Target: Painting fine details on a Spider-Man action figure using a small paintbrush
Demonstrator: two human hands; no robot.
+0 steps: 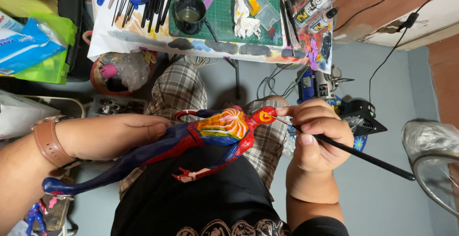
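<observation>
Just one figure (210, 135), one paintbrush (354, 152).

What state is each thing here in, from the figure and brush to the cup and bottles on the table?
Figure: lying sideways, held by the legs in the left hand.
Brush: pinched in the right hand, tip touching the figure's head.
Cup: upright, open, murky liquid inside.
Bottles: capped, lying flat.
Mat: flat on the table, paint-stained.
Watch strap: buckled around the left wrist.
</observation>
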